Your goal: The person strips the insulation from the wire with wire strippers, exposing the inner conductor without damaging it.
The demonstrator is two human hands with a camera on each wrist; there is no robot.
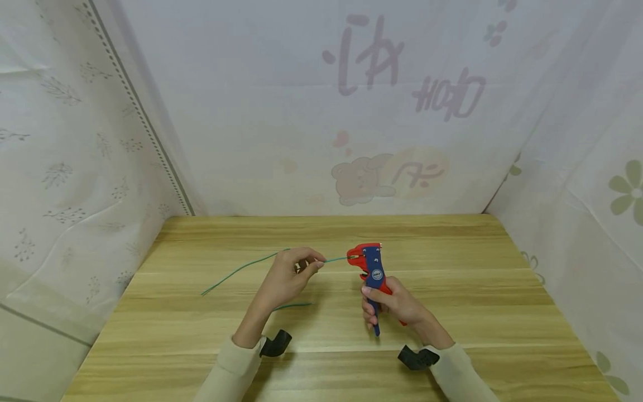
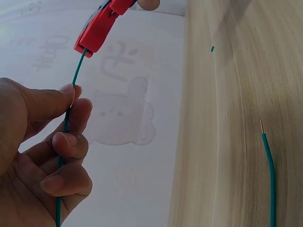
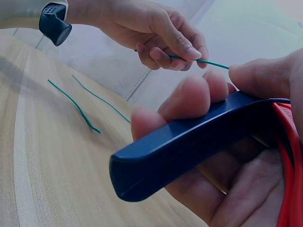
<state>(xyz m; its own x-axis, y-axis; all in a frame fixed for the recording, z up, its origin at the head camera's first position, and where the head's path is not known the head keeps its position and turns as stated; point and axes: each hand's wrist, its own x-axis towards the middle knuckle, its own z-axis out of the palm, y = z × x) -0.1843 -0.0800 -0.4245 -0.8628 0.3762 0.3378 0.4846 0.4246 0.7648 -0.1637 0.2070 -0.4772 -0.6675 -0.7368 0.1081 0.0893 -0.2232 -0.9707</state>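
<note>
My left hand (image 1: pixel 288 279) pinches a thin green wire (image 2: pixel 78 68) between thumb and forefinger, and its other fingers curl around the wire lower down. The wire runs into the nose of a red and blue wire stripper (image 1: pixel 373 265); the end inside is hidden. Around the stripper's handles curls my right hand (image 1: pixel 402 304), holding the tool upright above the table. A second green wire (image 2: pixel 271 175), with bare copper at its tip, lies on the table below the left hand.
Another length of green wire (image 1: pixel 238 269) stretches left of the left hand; whether it joins the held wire I cannot tell. A tiny green piece (image 2: pixel 212 48) lies on the wooden table (image 1: pixel 502 312). Printed curtains (image 1: pixel 251 139) hang at the back and sides.
</note>
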